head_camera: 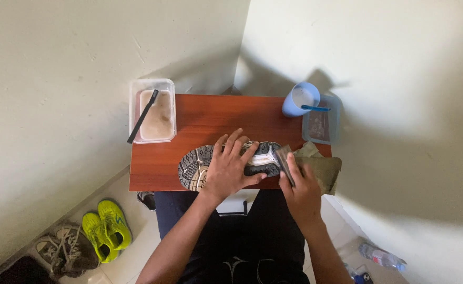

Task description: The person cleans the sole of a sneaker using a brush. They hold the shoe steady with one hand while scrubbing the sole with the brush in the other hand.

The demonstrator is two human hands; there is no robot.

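Note:
A sports shoe (pixel 194 165) lies sole-up across the front of a small reddish wooden table (pixel 210 115). My left hand (pixel 230 168) presses flat on the sole, fingers spread, holding it down. At the shoe's right end my right hand (pixel 299 189) grips a flat dark brush-like tool (pixel 284 160); I cannot tell its exact kind. An olive-green cloth (pixel 326 171) lies under and beside that hand at the table's right edge.
A clear plastic tub (pixel 152 110) of murky liquid with a dark brush (pixel 142 117) stands at the back left. A blue cup (pixel 299 99) and a small clear container (pixel 323 125) are back right. Shoes (pixel 105 226) lie on the floor left, a bottle (pixel 381 256) lower right.

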